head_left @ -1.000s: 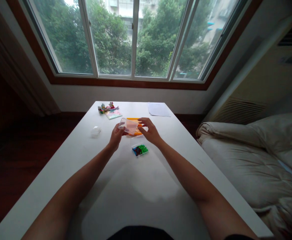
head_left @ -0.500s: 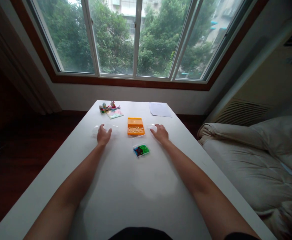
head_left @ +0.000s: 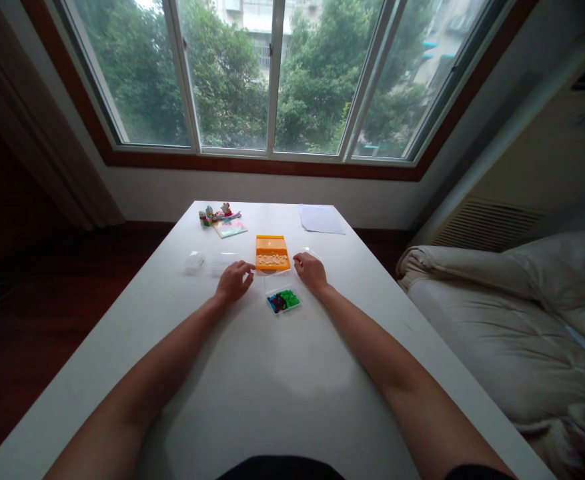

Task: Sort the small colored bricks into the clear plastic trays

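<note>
An orange tray (head_left: 271,252) with small pale pieces lies on the white table (head_left: 272,373). My left hand (head_left: 233,280) rests on the table just left of its near corner, fingers loosely curled and holding nothing. My right hand (head_left: 311,272) rests just right of the tray, fingers bent down on the table, also holding nothing. Between my hands, nearer me, sits a small clear box (head_left: 283,300) of green, blue and red bricks. A clear lid (head_left: 222,261) lies left of my left hand.
A small clear box (head_left: 193,261) sits further left. A little brick model (head_left: 216,214) and a colourful booklet (head_left: 229,228) lie at the far left, and a white sheet (head_left: 320,219) at the far right. A bed (head_left: 522,313) borders the table's right side.
A second ago both hands held a clear lid above the orange tray. They set clear pieces down to either side, then moved back in beside the tray.
</note>
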Demonstrator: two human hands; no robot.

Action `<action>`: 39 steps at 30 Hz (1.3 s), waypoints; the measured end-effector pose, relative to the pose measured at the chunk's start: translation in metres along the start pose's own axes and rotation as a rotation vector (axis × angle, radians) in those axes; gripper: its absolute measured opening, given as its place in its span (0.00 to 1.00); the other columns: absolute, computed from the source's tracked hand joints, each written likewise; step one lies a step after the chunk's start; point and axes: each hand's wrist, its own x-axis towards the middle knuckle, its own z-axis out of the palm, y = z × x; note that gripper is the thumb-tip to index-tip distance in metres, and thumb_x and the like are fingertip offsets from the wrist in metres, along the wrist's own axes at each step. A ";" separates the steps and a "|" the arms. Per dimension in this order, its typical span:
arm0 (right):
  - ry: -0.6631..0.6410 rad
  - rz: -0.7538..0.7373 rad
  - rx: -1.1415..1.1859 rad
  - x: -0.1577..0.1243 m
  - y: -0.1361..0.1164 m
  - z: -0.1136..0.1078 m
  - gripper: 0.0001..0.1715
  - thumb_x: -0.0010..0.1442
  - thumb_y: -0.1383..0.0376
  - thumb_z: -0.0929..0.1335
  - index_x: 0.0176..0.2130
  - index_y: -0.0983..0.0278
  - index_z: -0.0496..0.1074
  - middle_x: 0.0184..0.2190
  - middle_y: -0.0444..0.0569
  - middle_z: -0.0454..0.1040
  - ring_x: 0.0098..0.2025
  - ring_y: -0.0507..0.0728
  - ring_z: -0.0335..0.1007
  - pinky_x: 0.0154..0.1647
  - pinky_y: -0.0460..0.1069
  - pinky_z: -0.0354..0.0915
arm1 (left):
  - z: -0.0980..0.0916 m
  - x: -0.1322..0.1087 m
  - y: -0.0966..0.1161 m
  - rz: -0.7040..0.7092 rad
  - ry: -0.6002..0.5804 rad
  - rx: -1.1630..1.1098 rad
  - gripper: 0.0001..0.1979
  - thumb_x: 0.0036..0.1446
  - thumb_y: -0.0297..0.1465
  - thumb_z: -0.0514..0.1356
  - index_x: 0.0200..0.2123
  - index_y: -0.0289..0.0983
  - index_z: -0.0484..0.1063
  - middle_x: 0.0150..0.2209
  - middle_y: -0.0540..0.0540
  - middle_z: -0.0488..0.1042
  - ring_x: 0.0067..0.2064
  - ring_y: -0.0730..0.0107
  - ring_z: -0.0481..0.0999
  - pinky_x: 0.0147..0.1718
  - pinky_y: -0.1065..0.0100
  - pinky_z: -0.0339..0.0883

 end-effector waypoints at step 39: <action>-0.312 0.286 1.163 0.038 -0.016 0.033 0.22 0.53 0.51 0.69 0.44 0.59 0.66 0.34 0.42 0.74 0.31 0.53 0.71 0.29 0.45 0.66 | 0.015 -0.008 0.004 -0.300 -0.028 -0.333 0.18 0.62 0.44 0.52 0.34 0.38 0.76 0.29 0.48 0.79 0.31 0.67 0.74 0.32 0.69 0.64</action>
